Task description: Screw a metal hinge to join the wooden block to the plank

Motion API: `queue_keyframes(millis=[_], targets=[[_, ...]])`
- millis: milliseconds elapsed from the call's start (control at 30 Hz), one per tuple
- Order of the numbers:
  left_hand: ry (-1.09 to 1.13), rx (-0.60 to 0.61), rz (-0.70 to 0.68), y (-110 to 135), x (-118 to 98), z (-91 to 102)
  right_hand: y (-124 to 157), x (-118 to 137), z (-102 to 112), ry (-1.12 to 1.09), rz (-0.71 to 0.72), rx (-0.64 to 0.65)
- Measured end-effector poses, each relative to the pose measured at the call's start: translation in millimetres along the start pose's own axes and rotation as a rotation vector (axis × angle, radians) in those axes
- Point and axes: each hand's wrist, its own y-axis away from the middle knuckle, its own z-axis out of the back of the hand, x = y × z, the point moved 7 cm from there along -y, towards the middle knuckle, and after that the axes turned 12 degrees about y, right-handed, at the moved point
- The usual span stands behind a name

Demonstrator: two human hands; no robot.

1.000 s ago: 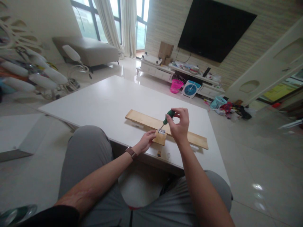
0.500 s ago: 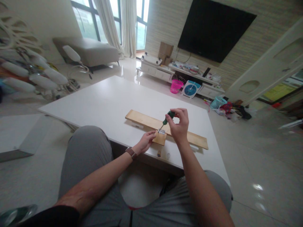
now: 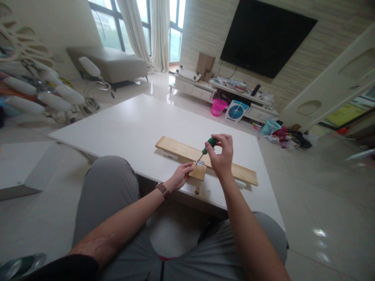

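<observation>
My right hand (image 3: 222, 153) grips the green handle of a screwdriver (image 3: 207, 146), which slants down to the left. Its tip meets a small metal hinge (image 3: 200, 163), where a small wooden board (image 3: 198, 172) joins a long wooden board (image 3: 178, 147). With its fingers closed at the small board's left edge, my left hand (image 3: 181, 175) holds it near the hinge. Whether a screw sits under the tip is too small to tell. The long board lies across the white table (image 3: 117, 125), raised on white pieces (image 3: 170, 155).
Near the table's front edge lie a small brown-and-yellow item (image 3: 197, 191) and a small clear item (image 3: 208, 192). My knees are against the table's near side. Beyond it are a pink basket (image 3: 218, 107), a blue-and-white fan (image 3: 236, 111) and a TV cabinet (image 3: 193, 90).
Both hands stay nearly where they were, the screwdriver tip still at the hinge. Only a very slight shift of the whole view shows.
</observation>
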Motion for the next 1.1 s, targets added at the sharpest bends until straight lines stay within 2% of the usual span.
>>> queue_keyframes(millis=[167, 367, 600, 900, 1100], targets=[[0.021, -0.055, -0.021, -0.3, -0.2, 5.1, 0.7, 0.0, -4.7, -0.059, 0.007, 0.062], [0.035, -0.033, -0.007, -1.8, 1.3, 4.6, -0.5, 3.6, 1.8, 0.023, 0.019, -0.017], [0.029, -0.057, -0.019, -1.3, 0.1, 6.4, 0.2, 1.5, -3.2, -0.042, 0.026, 0.047], [0.017, -0.061, -0.019, -1.8, 0.8, 8.5, -0.7, 4.4, 3.1, 0.031, 0.031, -0.03], [0.023, -0.053, -0.02, -1.3, 0.5, 6.3, 0.2, 3.2, -2.9, -0.049, 0.029, 0.044]])
